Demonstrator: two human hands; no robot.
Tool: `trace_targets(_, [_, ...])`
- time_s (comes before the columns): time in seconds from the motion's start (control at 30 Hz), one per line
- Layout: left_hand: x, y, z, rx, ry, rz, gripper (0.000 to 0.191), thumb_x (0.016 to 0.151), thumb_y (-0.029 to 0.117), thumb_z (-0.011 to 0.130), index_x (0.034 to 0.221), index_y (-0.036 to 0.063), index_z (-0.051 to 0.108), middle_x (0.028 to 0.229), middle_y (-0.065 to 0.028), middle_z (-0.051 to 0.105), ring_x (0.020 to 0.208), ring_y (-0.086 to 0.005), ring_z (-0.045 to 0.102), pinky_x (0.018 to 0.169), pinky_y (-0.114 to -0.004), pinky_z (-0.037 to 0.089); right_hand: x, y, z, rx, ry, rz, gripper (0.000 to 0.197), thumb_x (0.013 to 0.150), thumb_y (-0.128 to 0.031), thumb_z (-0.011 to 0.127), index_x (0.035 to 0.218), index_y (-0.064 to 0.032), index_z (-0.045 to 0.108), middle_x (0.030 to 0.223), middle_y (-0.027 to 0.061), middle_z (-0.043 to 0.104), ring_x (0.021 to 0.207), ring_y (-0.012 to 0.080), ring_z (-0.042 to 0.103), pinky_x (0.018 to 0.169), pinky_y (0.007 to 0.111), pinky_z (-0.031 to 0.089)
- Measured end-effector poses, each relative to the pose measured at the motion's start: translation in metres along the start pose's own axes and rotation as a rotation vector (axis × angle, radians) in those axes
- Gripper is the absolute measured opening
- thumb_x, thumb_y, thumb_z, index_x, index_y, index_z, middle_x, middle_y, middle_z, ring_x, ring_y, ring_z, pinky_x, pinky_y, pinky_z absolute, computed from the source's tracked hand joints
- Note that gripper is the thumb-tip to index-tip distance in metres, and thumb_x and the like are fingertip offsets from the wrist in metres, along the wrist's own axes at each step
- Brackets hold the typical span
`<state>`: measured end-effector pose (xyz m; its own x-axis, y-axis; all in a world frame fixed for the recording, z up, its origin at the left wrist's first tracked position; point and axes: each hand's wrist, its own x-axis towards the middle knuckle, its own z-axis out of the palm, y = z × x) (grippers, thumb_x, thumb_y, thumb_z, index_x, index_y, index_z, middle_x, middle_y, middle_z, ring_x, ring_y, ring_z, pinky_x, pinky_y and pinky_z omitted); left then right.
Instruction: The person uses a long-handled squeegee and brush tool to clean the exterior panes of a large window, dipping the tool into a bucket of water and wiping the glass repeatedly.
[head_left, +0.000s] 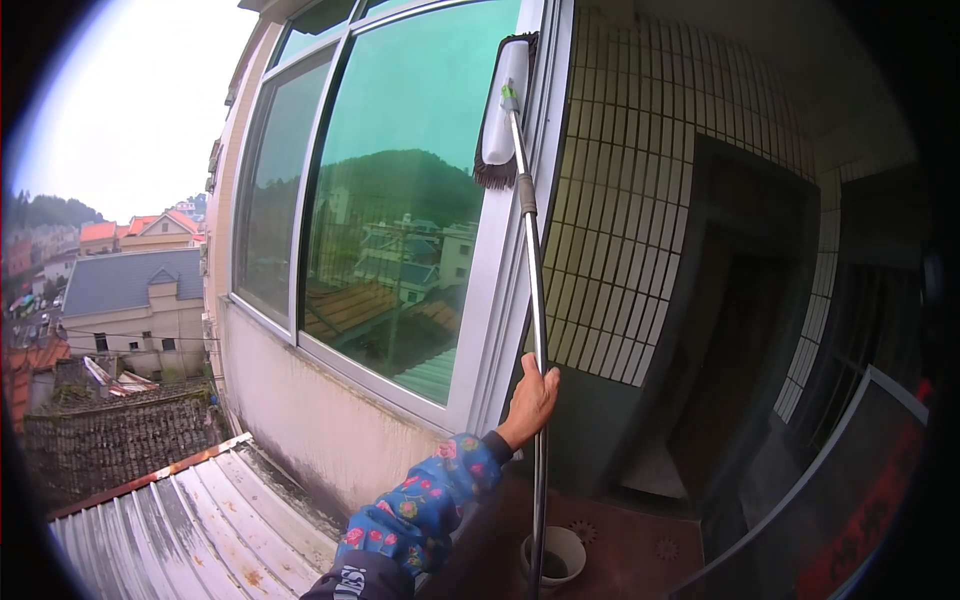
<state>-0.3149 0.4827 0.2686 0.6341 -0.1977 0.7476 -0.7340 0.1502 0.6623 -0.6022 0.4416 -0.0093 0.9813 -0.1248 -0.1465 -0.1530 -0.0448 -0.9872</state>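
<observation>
My left hand (531, 397), in a blue flowered sleeve cover, is wrapped around the shiny metal pole (534, 300) of a flat mop. The pole runs up from the bottom edge past a grey collar (527, 195). At its top, the mop's white head plate (506, 135) with a dark fringed pad (495, 178) stands nearly upright. The pad lies over the right edge of the green-tinted window pane (405, 202) and the white metal window frame (495, 262). My right hand is out of view.
A white bucket (574, 544) with dark contents stands on the reddish floor (637, 540) below. A corrugated metal roof (247, 517) lies outside at lower left. White wall tiles (615, 255) and a dark doorway (735, 337) are to the right. A framed panel (847, 480) slants across the lower right.
</observation>
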Motion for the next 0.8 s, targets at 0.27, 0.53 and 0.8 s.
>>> trace_targets(0.27, [0.232,0.082,-0.059,0.044,0.110,0.265,0.033,0.088,0.026,0.042,0.099,-0.0031,0.031,0.080,-0.0376,0.054,0.082,-0.0543,0.051,0.075,-0.054,0.040,0.083,-0.204,0.051,0.258,-0.097,-0.349,0.016,0.088,-0.018,0.057,0.094,-0.0073,0.046,0.053,0.0029,0.047,0.033,0.0104,0.041,0.027,0.022,0.031])
trace_targets(0.53, [0.141,0.031,-0.102,-0.269,0.083,0.111,0.063,0.092,0.052,0.036,0.132,0.0044,0.029,0.100,-0.0120,0.053,0.078,-0.0151,0.054,0.067,-0.027,0.042,0.131,-0.284,0.065,0.206,-0.067,-0.542,0.013,0.089,-0.015,0.054,0.089,-0.0050,0.046,0.062,0.0037,0.047,0.045,0.0141,0.049,0.044,0.027,0.041])
trace_targets(0.8, [-0.088,-0.001,-0.166,-0.327,-0.128,-0.278,0.048,0.098,0.042,0.026,0.128,0.0059,0.039,0.103,-0.0040,0.050,0.082,-0.0090,0.048,0.070,-0.020,0.040,0.176,-0.318,0.147,0.346,-0.078,-0.649,0.012,0.089,-0.021,0.059,0.089,-0.0097,0.054,0.076,-0.0069,0.050,0.070,0.0011,0.044,0.062,0.019,0.038])
